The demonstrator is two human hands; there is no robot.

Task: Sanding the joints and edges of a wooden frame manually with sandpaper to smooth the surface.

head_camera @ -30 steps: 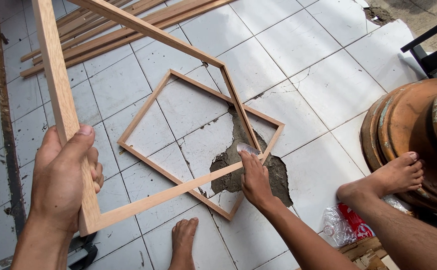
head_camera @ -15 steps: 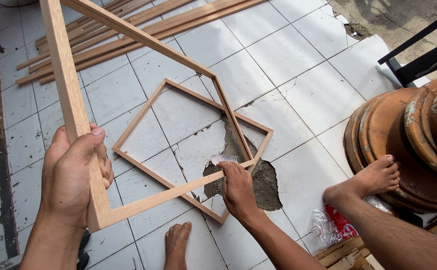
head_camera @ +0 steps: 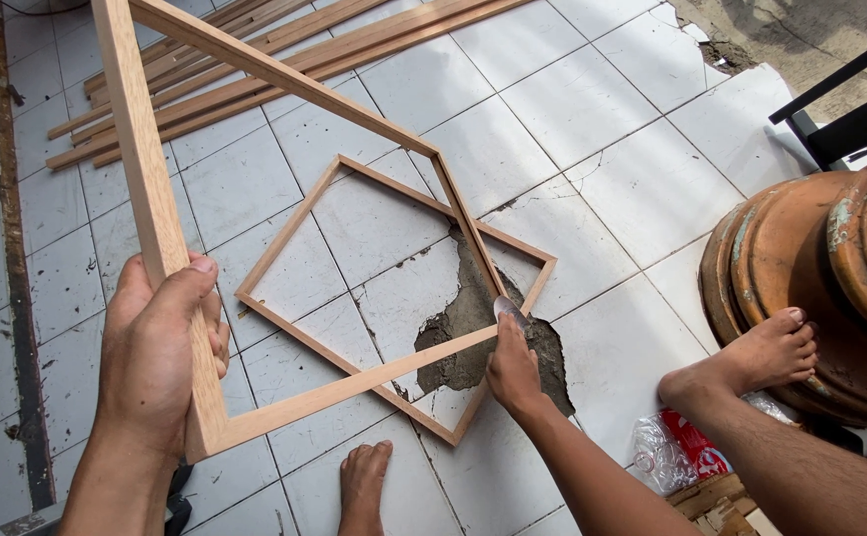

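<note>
Two wooden frames seen from the head camera: raised frame [head_camera: 284, 228] held off the tiled floor [head_camera: 592, 119], second frame [head_camera: 394, 298] flat beneath. Left hand [head_camera: 160, 357] at 8 o'clock, clenched round the near corner. Right hand [head_camera: 513, 362] at 5 o'clock, pinching the far corner. Loose wooden strips [head_camera: 284, 60] at 12 o'clock.

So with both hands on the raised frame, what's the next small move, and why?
Probably keep the left hand clamped on the corner and slide the right hand along the bottom rail of the held frame. That hand presses something small and pale at the far corner joint, the frame hangs tilted above a second frame on the floor, and the rail looks unworked.
</note>
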